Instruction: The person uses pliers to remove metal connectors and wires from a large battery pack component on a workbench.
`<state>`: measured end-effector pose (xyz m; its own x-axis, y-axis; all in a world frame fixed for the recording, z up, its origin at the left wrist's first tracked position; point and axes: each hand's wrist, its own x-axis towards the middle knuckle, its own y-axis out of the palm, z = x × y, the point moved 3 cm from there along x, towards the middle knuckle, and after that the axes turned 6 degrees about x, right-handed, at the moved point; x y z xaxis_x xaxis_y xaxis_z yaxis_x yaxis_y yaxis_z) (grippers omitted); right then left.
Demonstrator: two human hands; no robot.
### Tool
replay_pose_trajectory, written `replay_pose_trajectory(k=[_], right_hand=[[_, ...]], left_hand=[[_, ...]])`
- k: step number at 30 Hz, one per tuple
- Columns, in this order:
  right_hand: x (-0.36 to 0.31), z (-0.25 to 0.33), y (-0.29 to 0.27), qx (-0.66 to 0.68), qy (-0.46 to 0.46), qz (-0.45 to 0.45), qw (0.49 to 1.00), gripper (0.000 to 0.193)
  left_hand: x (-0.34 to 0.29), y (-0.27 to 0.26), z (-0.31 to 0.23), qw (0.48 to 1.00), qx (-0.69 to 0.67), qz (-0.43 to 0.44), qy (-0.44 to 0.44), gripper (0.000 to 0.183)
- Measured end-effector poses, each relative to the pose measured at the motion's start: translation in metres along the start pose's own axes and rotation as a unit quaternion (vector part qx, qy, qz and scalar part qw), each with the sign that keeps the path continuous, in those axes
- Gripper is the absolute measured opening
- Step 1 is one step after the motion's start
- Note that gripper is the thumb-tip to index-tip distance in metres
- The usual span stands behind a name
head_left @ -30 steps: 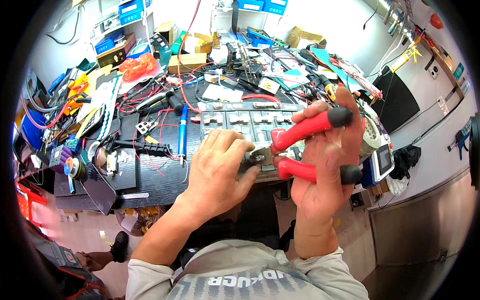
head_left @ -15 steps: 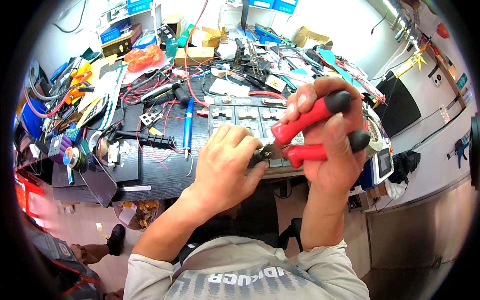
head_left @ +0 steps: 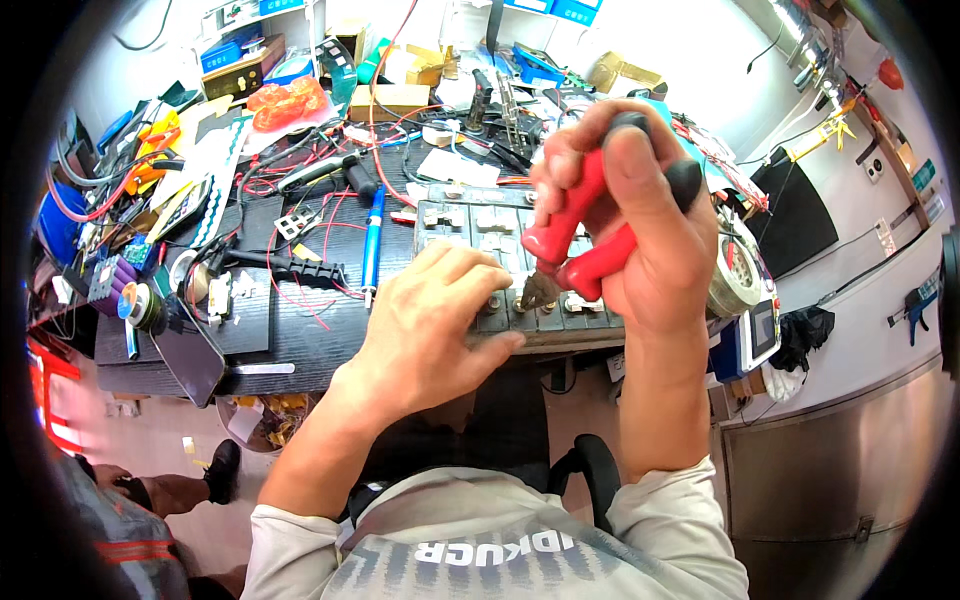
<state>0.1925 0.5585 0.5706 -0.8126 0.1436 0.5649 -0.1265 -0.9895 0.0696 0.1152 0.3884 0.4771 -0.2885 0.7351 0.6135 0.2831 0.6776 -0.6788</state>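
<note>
My right hand (head_left: 665, 230) is wrapped round a pair of pliers (head_left: 597, 226) with red grips and black ends. The metal jaws point down onto the top of a dark grey block (head_left: 458, 216) with rows of metal terminals, perhaps a battery pack. Whether they grip anything there is too small to tell. Over the block's near left corner, my left hand (head_left: 420, 320) has its thumb spread from bent fingers and holds nothing visible. Its fingertips are close beside the jaws and partly hide the block.
Left of the block lie a blue pen-shaped tool (head_left: 374, 245), red wires and a phone-like dark slab (head_left: 190, 350). Clutter crowds the back of the black table (head_left: 315, 365). A white spool (head_left: 735, 278) stands at right. Another person's leg (head_left: 185, 492) shows lower left.
The pliers have swung steeper, and my right hand has shifted up and left. My left hand has moved slightly left, its thumb and fingers parting away from the jaws.
</note>
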Motion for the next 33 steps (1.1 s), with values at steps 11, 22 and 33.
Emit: replay_pose_trajectory(k=[11, 22, 33], right_hand=[[0.052, -0.016, 0.039, -0.052, 0.13, 0.134, 0.981, 0.048], [0.071, -0.038, 0.081, -0.15, 0.279, 0.326, 0.891, 0.046], [0.055, -0.007, 0.022, -0.038, 0.156, 0.216, 0.963, 0.043]], left_hand=[[-0.004, 0.007, 0.001, 0.997, 0.072, 0.025, -0.005, 0.058], [-0.022, 0.02, 0.011, 0.991, 0.134, -0.009, -0.019, 0.062], [-0.003, 0.007, 0.002, 0.998, 0.057, -0.032, 0.021, 0.052]])
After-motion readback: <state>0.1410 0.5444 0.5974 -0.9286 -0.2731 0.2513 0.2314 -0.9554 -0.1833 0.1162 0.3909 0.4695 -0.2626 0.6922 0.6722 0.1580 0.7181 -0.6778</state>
